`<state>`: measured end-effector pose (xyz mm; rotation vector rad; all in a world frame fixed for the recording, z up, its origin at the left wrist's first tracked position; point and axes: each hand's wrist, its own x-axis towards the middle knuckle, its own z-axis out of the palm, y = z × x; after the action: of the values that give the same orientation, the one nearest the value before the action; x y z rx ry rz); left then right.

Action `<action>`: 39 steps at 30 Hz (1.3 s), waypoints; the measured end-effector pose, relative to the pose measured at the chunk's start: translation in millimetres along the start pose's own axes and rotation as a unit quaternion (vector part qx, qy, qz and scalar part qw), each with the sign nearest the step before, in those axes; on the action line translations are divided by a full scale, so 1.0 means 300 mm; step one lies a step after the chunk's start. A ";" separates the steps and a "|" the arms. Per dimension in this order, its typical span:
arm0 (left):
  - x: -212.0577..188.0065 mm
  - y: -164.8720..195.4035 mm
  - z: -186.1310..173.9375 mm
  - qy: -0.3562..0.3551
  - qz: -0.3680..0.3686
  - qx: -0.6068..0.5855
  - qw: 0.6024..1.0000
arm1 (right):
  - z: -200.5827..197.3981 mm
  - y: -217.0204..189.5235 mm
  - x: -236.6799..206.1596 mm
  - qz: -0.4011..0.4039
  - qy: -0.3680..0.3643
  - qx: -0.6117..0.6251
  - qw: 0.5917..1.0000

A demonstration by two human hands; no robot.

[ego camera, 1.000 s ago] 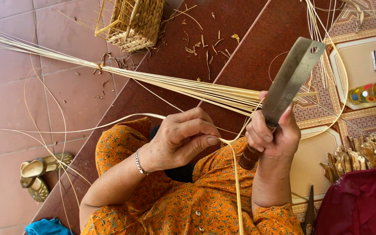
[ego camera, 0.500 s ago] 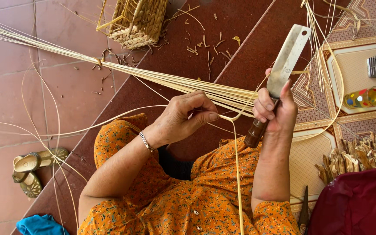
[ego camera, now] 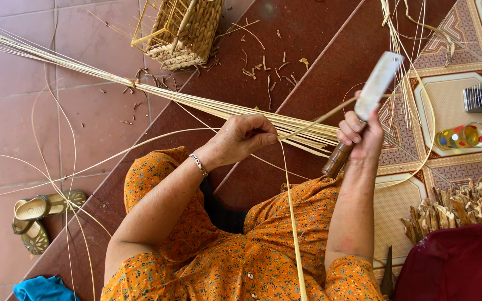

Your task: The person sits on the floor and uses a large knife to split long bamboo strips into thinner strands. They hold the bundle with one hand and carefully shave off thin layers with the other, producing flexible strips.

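A bamboo strip [ego camera: 302, 125] is pinched by the left hand [ego camera: 244, 136]; the cleaver [ego camera: 364, 108], gripped in the right hand [ego camera: 361, 136], could slip toward those fingers.

Strips [ego camera: 157, 95] run from upper left across the lap, between basket [ego camera: 185, 28] above and sandals [ego camera: 40, 217] below left. Left hand [ego camera: 241, 136] lies left of right hand [ego camera: 361, 136], which holds the knife [ego camera: 372, 95]. Sticks [ego camera: 464, 206] lie at right.

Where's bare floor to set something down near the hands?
Free: red tiles left, between the strip bundle and the sandals, crossed only by stray loops. Also the dark step between the basket and the knife, with a few scraps. Crowded: around the left hand and right hand, and by the wood pile.
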<state>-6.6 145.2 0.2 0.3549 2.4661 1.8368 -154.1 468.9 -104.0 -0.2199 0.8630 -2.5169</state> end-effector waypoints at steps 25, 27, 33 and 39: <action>-0.059 0.064 0.006 -0.006 0.116 -0.129 0.985 | 0.583 0.133 -0.271 0.117 -0.198 0.021 0.973; -0.067 0.064 0.016 -0.013 0.107 -0.162 0.981 | 0.571 0.146 -0.269 0.125 -0.200 0.025 0.971; -0.092 0.060 0.021 -0.012 0.101 -0.150 0.983 | 0.553 0.184 -0.223 0.129 -0.182 0.000 0.975; -0.112 0.035 0.012 -0.002 0.020 -0.113 0.993 | 0.484 0.205 -0.196 0.135 -0.142 -0.018 0.980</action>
<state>28.3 144.2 5.7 0.3971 2.2313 2.1013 -36.7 376.1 -26.9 -0.4322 0.7662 -2.1535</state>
